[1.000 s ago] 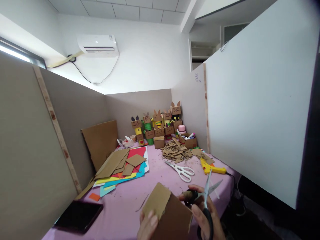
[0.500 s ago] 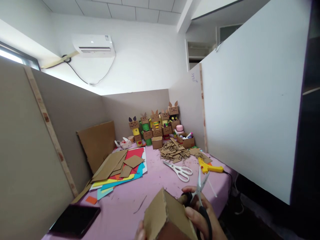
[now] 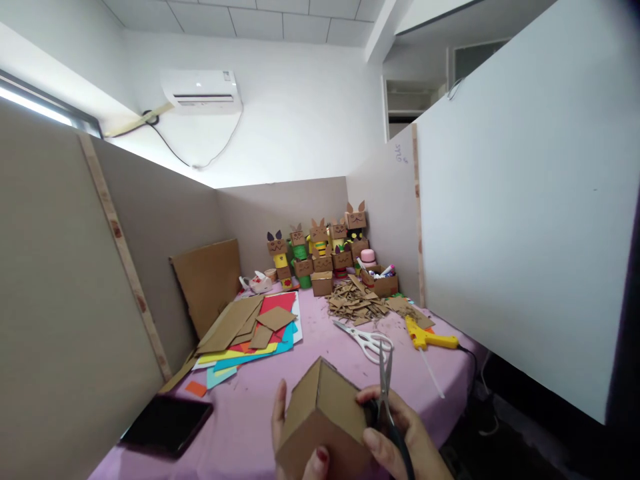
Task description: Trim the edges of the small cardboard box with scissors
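A small brown cardboard box (image 3: 325, 427) is held up near the table's front edge, one corner turned toward me. My left hand (image 3: 280, 420) is closed on its left side, with the thumb on the near face. On the right, my right hand (image 3: 400, 427) has the black-handled scissors (image 3: 384, 387) in its grip, blades pointing up and slightly apart. Fingertips of that hand also touch the right side of the box. Just beyond the blades, white-handled scissors (image 3: 370, 341) lie on the table.
A yellow glue gun (image 3: 430, 339) lies at the right with its cord. Cardboard scraps (image 3: 357, 300) are heaped before several cardboard animal figures (image 3: 320, 243). Coloured paper and cardboard sheets (image 3: 235, 323) lie left of centre. A dark tablet (image 3: 167, 427) rests at front left.
The box has turned and come up, so its near faces show more. My left hand shows more on its side, and the scissors have moved left and now point straighter up.
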Demonstrator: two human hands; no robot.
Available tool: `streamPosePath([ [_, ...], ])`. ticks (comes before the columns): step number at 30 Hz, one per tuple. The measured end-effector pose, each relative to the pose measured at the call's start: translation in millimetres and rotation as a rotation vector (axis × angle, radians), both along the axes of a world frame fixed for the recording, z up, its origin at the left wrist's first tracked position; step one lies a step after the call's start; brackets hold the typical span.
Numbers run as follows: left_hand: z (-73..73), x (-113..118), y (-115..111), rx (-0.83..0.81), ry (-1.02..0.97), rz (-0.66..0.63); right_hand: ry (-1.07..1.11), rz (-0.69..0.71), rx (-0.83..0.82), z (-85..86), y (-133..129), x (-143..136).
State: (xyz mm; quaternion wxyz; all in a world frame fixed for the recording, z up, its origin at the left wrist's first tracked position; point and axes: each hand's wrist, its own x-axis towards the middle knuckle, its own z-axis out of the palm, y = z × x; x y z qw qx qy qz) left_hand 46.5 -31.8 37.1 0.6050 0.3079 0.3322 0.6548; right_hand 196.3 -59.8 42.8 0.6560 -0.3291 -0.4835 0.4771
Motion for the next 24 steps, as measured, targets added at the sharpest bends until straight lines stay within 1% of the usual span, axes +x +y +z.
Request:
streamPosePath([
  [2,-3.1,8.6,3.1,0.004,-0.015,0.038,-0.06,0.058,-0.024,-2.9,4.3,4.0],
  [4,-4.5,14.8,7.5,-0.034,-0.069,0.062,-0.128,0.159,-0.033,-6.9,9.6,7.1],
  [6,-3.2,17.6,11.7,-0.104,-0.14,0.035,-0.176,0.234,-0.019,-11.8,14.3,7.5],
  [8,-0.6,17.0,15.0,-0.187,-0.189,-0.051,-0.167,0.218,0.002,-17.3,17.5,4.9],
  [10,0.0,14.4,17.8,-0.241,-0.218,-0.174,-0.134,0.175,0.002,-23.0,19.7,1.1],
  [12,-3.7,11.0,21.4,-0.249,-0.255,-0.292,-0.095,0.144,-0.01,-27.8,21.6,-1.5],
  [13,-7.1,9.2,23.7,-0.25,-0.283,-0.33,-0.091,0.149,-0.018,-29.4,22.6,-1.8],
  [15,-15.1,5.8,29.1,-0.268,-0.344,-0.364,-0.109,0.178,-0.035,-30.2,24.0,-0.5],
  [18,-23.6,1.7,37.4,-0.302,-0.415,-0.37,-0.16,0.21,-0.048,-26.6,23.7,2.7],
  [21,-24.1,-0.3,44.4,-0.337,-0.462,-0.4,-0.191,0.173,-0.065,-22.7,21.0,1.9],
  [24,-22.6,-0.7,49.8,-0.36,-0.49,-0.424,-0.199,0.17,-0.104,-22.4,18.6,-3.2],
])
